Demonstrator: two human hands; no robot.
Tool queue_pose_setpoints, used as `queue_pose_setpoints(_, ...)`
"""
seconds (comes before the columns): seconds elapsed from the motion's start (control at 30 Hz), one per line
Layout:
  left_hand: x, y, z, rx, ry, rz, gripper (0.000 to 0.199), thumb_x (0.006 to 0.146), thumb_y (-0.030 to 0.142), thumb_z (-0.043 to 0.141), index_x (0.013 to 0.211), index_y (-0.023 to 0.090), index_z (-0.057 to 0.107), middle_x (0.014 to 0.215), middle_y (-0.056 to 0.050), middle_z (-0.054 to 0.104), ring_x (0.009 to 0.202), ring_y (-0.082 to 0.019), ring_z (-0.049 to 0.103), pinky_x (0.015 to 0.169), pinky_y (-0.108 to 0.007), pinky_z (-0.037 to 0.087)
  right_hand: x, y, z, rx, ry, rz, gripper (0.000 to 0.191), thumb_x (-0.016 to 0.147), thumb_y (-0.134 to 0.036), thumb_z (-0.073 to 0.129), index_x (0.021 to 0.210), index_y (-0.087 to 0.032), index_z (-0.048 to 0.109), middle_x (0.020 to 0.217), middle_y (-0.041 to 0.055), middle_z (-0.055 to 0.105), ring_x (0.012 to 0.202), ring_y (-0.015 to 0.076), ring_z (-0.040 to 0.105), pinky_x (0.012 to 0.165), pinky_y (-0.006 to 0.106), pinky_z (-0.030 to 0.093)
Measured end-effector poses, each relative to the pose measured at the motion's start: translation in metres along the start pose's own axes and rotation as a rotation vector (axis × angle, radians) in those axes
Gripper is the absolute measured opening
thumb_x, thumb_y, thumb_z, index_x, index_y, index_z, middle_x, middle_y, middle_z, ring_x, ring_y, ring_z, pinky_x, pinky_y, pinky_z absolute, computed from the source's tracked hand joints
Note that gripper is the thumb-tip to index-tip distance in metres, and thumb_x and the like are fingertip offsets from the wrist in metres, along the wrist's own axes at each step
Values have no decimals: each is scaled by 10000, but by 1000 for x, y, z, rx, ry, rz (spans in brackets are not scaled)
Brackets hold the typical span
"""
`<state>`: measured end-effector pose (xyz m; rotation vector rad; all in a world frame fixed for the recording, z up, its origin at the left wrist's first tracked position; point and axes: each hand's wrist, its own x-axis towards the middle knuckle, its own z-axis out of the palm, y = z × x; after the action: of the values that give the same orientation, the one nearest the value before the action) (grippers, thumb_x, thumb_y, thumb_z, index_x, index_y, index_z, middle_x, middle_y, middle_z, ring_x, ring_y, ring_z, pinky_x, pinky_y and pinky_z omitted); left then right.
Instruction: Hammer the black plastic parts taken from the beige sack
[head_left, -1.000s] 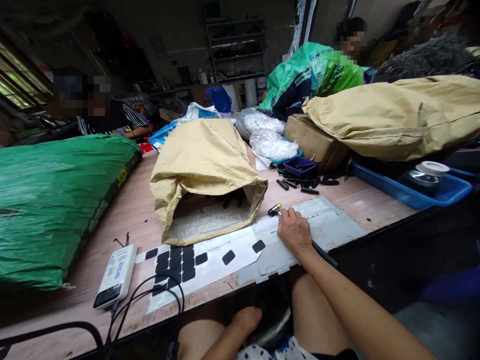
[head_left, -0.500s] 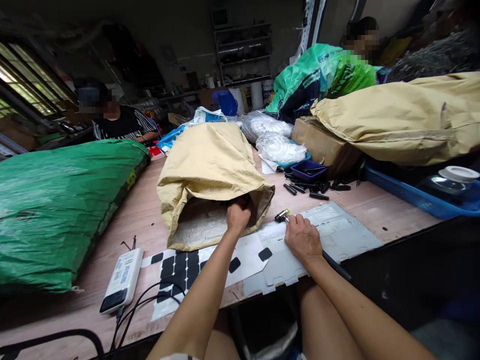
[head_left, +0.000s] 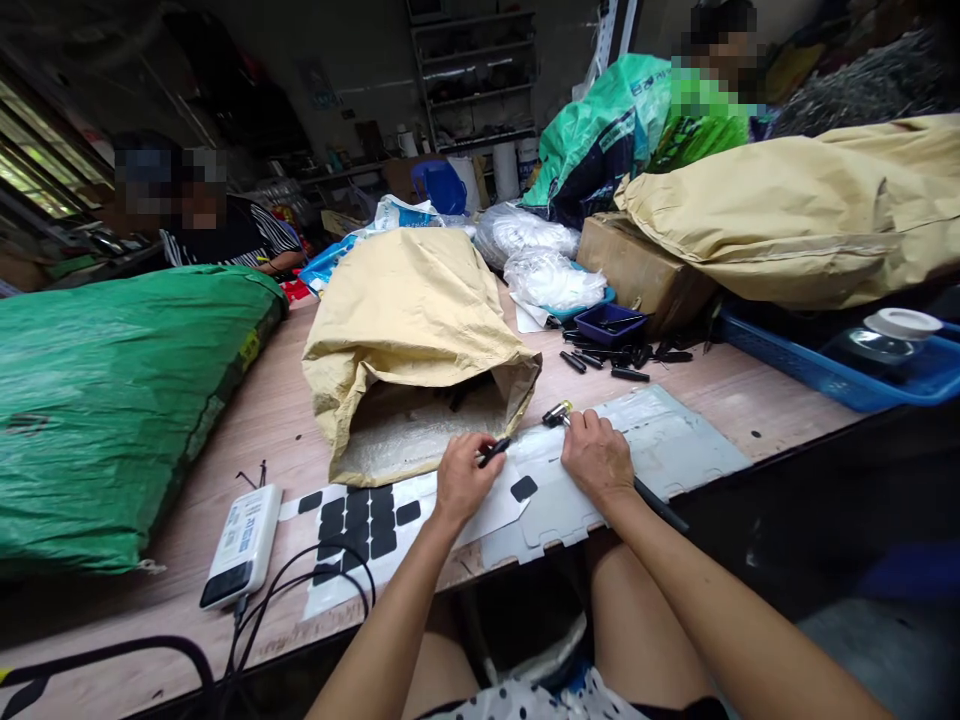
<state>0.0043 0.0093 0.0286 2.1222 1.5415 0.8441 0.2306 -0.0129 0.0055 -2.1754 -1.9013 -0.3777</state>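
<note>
My left hand [head_left: 466, 482] is closed around a short black rod-like piece [head_left: 495, 452], held just in front of the open mouth of a tan sack [head_left: 405, 300]. The sack lies on its side, and dark pieces inside it are only partly visible. My right hand [head_left: 598, 455] grips a small hammer [head_left: 557, 413]; its head has one dark face and one clear yellow face, and its black handle sticks out behind the wrist. Under the hammer is a grey sheet [head_left: 675, 430]. Beside my left hand lies a white sheet with black rounded stickers [head_left: 382, 520], one of them loose.
Several black pieces [head_left: 630, 375] lie beside a purple tray [head_left: 611, 324]. A blue basket [head_left: 817, 378] holds a white-lidded jar [head_left: 900, 330]. A green sack [head_left: 127, 400] and a power bank [head_left: 241, 545] with cables are at left. Two people sit across the table.
My left hand has come out of the sack toward me, now with the black piece in its fingers. My right hand keeps its grip on the hammer. The view has shifted slightly.
</note>
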Motion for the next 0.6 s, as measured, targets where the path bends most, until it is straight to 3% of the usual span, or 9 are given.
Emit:
queue_pose_setpoints(0.1, -20, -3, 12, -45, -33, 48, 123, 832, 220, 747, 948, 229, 707, 948, -24, 695, 940, -224, 593, 856, -348, 464, -1, 0, -1, 4, -5, 9, 209, 1010, -262, 413, 1037, -156, 591, 1017, 135, 614, 920, 258, 550, 714, 363, 325)
queue_pose_setpoints(0.23, -22, -8, 21, -60, -18, 71, 224, 799, 227, 792, 1002, 220, 699, 956, -29, 664, 945, -226, 577, 875, -360, 458, 1, 2, -3, 65, -43, 55, 198, 980, -283, 482, 1061, -162, 615, 1036, 127, 625, 927, 251, 568, 719, 351, 339)
queue_pose_setpoints(0.5, -19, -9, 19, -88, -40, 28, 128, 812, 215, 770, 923, 211, 707, 915, -24, 649, 925, -221, 553, 861, -348, 440, 3, 22, -19, 203, -226, 188, 159, 921, -291, 590, 1004, -193, 684, 1035, 111, 650, 977, 255, 592, 753, 345, 374)
queue_pose_setpoints(0.6, -19, -8, 17, -113, -51, 15, 155, 779, 182, 784, 913, 219, 714, 909, -15, 651, 928, -219, 551, 862, -346, 432, -6, 22, -26, 276, -181, 157, 179, 966, -296, 528, 998, -194, 671, 1030, 107, 647, 931, 236, 595, 747, 343, 392)
